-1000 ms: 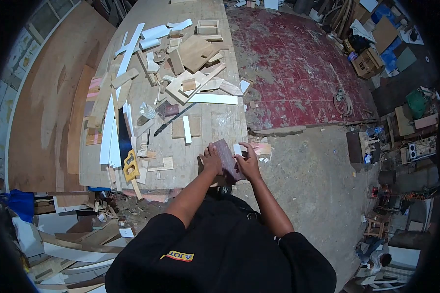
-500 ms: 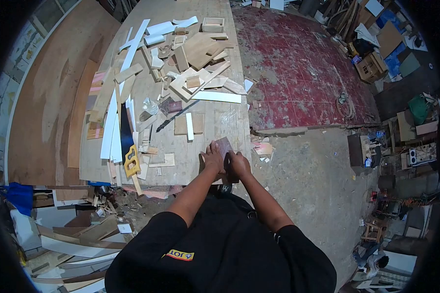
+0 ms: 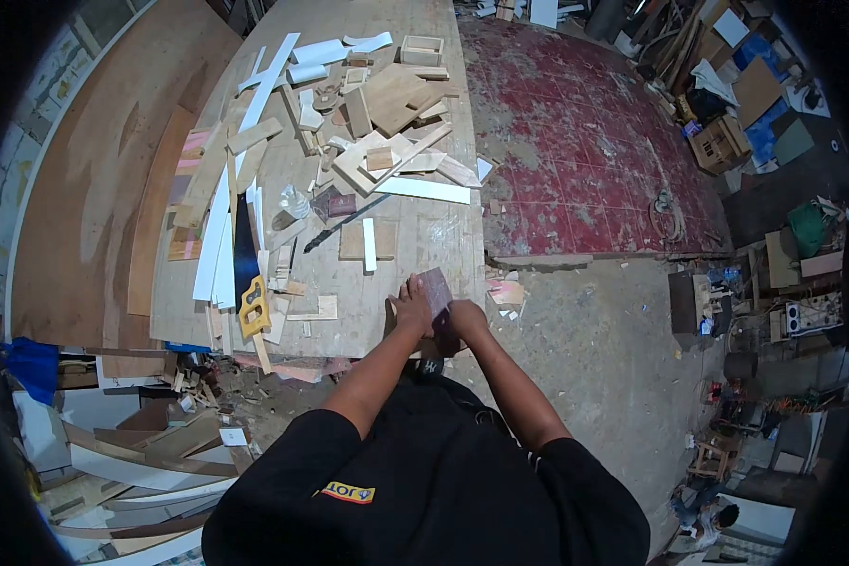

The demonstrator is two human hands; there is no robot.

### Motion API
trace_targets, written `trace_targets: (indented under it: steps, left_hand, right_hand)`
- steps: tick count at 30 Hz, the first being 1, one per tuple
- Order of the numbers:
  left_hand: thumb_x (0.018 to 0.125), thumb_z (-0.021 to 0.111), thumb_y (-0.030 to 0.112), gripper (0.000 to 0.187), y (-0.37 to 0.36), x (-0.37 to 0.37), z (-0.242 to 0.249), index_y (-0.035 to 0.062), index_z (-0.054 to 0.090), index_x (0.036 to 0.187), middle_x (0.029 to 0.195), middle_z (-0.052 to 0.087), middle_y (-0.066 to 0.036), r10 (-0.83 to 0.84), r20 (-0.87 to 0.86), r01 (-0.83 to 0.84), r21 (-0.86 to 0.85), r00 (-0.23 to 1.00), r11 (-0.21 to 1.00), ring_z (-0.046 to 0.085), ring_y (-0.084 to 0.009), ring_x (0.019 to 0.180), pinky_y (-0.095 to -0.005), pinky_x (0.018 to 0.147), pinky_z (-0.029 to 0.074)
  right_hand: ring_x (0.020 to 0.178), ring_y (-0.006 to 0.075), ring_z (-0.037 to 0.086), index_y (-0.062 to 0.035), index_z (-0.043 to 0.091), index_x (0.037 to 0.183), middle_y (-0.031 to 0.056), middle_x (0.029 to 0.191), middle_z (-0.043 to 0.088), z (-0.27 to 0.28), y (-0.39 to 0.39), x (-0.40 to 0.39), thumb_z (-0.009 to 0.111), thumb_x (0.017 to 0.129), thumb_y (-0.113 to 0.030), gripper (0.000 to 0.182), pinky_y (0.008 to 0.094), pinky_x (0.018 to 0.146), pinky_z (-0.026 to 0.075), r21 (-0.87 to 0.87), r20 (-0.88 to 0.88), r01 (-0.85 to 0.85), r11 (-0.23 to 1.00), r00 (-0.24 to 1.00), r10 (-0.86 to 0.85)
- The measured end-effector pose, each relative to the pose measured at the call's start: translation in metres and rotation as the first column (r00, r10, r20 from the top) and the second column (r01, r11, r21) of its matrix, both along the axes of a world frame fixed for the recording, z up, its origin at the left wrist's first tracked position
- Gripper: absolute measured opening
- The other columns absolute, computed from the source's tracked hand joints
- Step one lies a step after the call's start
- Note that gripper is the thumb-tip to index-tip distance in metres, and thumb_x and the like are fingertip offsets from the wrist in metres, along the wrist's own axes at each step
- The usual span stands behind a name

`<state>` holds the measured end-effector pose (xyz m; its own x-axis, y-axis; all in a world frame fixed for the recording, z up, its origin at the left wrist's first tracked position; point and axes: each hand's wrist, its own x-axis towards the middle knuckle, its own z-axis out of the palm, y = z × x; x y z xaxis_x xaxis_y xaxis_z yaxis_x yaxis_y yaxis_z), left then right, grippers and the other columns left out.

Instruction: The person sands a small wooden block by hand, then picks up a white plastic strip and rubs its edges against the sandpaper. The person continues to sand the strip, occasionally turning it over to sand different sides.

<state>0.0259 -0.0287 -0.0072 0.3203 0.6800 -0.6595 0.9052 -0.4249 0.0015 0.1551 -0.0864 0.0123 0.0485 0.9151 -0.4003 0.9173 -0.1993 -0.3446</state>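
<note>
A reddish-brown rectangular piece (image 3: 435, 288) lies at the near right edge of the wooden table (image 3: 424, 231). My left hand (image 3: 411, 307) rests on its left side, with the fingers pointing up and a little apart. At its right side is my right hand (image 3: 466, 321), its fingers curled in against the piece; the fingertips are hidden. Beyond my hands a white strip (image 3: 369, 244) lies across a small square board (image 3: 349, 241).
A yellow-handled saw (image 3: 253, 307) and long white strips (image 3: 216, 247) lie on the left. Wood offcuts (image 3: 393, 94) are heaped farther back beside an open wooden box (image 3: 422, 50). A person (image 3: 717, 519) shows at the lower right.
My right hand has moved slightly down along the reddish-brown piece, and more of the piece shows. The whole view has shifted a little.
</note>
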Motion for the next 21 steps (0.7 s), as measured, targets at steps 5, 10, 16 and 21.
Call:
trace_targets:
  steps: [5,10,16,21]
  left_hand:
    - [0.058,0.086,0.048,0.137,-0.003,-0.002,0.005,-0.0007,-0.003,0.151,0.159,-0.012,-0.019,0.011,0.023,-0.011,0.004,1.000,1.000,0.009,-0.0378,0.147,-0.0651,0.109,0.023]
    - [0.058,0.086,0.047,0.136,-0.004,-0.005,0.001,-0.0013,-0.001,0.151,0.159,-0.011,-0.019,0.019,0.057,-0.020,0.027,0.998,0.999,0.010,-0.0382,0.146,-0.0649,0.109,0.023]
    - [0.060,0.085,0.046,0.135,-0.001,-0.001,0.000,-0.0017,-0.001,0.151,0.159,-0.010,-0.020,0.030,0.060,-0.031,0.019,0.998,0.999,0.011,-0.0382,0.146,-0.0648,0.109,0.024]
    - [0.060,0.085,0.045,0.134,-0.002,-0.003,-0.009,-0.0019,-0.001,0.151,0.159,-0.010,-0.020,-0.010,0.022,0.008,0.062,1.000,0.998,0.011,-0.0384,0.146,-0.0649,0.109,0.024]
  right_hand:
    - [0.080,0.0376,0.067,-0.0036,0.063,0.090,0.0214,0.085,0.066,-0.011,0.012,-0.012,0.061,0.078,-0.015,0.017,0.0479,0.070,0.054,0.260,-0.025,0.086,0.962,0.996,-0.082]
    - [0.084,0.0377,0.067,-0.0054,0.062,0.097,0.0211,0.090,0.067,0.001,-0.018,-0.012,0.065,0.078,-0.026,0.028,0.0476,0.073,0.054,0.102,-0.020,0.069,0.992,0.998,-0.068]
    - [0.084,0.0371,0.067,-0.0061,0.064,0.105,0.0198,0.087,0.068,0.010,-0.023,-0.011,0.063,0.080,-0.028,0.034,0.0472,0.072,0.054,-0.228,0.053,-0.071,0.971,0.995,0.085]
    - [0.083,0.0380,0.067,-0.0061,0.064,0.104,0.0223,0.087,0.067,0.006,0.012,-0.018,0.057,0.084,-0.019,0.024,0.0493,0.068,0.054,0.200,-0.003,0.083,0.976,0.996,-0.084]
